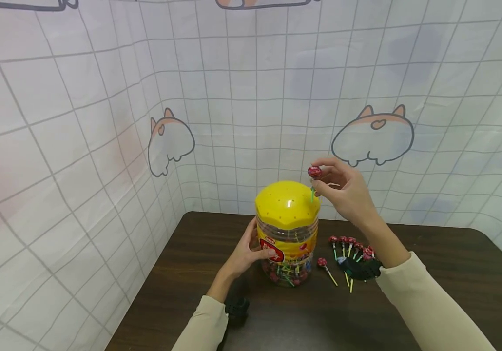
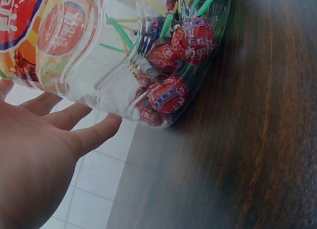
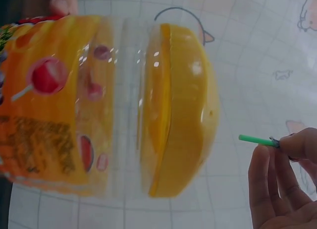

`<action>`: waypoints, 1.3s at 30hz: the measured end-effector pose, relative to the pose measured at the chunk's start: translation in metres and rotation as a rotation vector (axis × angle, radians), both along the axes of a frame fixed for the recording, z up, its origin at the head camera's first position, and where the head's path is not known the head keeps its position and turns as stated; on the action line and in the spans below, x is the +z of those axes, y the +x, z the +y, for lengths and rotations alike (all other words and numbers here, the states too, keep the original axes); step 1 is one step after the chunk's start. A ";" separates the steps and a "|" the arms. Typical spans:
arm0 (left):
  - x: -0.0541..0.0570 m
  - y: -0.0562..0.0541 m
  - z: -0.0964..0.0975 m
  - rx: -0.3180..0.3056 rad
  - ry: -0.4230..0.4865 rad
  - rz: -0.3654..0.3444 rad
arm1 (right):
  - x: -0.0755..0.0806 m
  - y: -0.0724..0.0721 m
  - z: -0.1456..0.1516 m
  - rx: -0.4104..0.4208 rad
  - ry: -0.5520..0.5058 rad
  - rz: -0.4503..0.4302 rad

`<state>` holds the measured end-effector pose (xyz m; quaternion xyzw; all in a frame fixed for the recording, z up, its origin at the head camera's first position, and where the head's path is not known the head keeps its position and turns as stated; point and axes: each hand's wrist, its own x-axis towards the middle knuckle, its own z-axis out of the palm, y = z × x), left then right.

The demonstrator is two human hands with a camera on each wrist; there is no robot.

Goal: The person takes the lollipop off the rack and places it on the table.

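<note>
A clear plastic jar (image 1: 289,279) with a yellow domed lid (image 1: 287,204) stands upright on the table. Inside are several red-wrapped lollipops (image 2: 168,94) with green and yellow sticks. My left hand (image 1: 246,251) grips the jar's left side, its thumb across the front label. Raised beside the lid, my right hand (image 1: 342,187) pinches a red-wrapped lollipop (image 1: 315,171) whose green stick (image 3: 255,140) points down. In the right wrist view, the stick is apart from the lid, which is on the jar.
One loose lollipop (image 1: 322,262) lies right of the jar. Beyond it is a row of several more lollipops (image 1: 343,240), partly hidden by the black wrist device (image 1: 360,269). The dark wooden table (image 1: 431,302) meets a white grid-patterned curtain (image 1: 251,112) at the back and left.
</note>
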<state>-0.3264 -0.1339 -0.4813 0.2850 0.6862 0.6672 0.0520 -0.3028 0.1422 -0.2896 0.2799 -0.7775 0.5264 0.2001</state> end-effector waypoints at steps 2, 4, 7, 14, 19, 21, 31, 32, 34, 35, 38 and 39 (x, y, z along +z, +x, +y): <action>0.001 0.000 0.000 -0.003 0.004 -0.001 | -0.003 0.003 0.008 -0.007 -0.003 -0.012; 0.001 0.001 -0.001 -0.005 0.007 -0.001 | -0.007 0.005 0.016 -0.010 -0.006 -0.024; 0.001 0.001 -0.001 -0.003 0.008 -0.003 | -0.013 0.008 0.027 -0.023 -0.006 -0.038; 0.000 0.000 0.000 -0.001 0.010 0.009 | -0.034 0.014 0.054 -0.067 0.014 -0.079; 0.000 0.000 0.000 0.000 0.004 0.010 | -0.051 0.018 0.074 -0.112 0.047 -0.103; 0.000 0.000 0.000 -0.001 0.003 0.008 | -0.058 0.019 0.081 -0.131 0.063 -0.108; -0.001 -0.001 -0.001 -0.001 -0.004 0.015 | -0.090 0.024 0.109 -0.157 0.088 -0.118; -0.002 -0.001 -0.001 -0.001 -0.004 0.014 | -0.093 0.025 0.111 -0.157 0.087 -0.123; -0.002 -0.001 -0.001 -0.002 -0.003 0.010 | -0.100 0.026 0.116 -0.166 0.096 -0.141; -0.002 -0.001 -0.001 -0.003 -0.003 0.008 | -0.103 0.027 0.119 -0.168 0.100 -0.156; -0.001 -0.001 -0.001 -0.008 0.002 0.003 | -0.116 0.030 0.129 -0.177 0.118 -0.213; -0.001 -0.001 -0.001 -0.010 0.004 0.002 | -0.120 0.030 0.133 -0.180 0.127 -0.233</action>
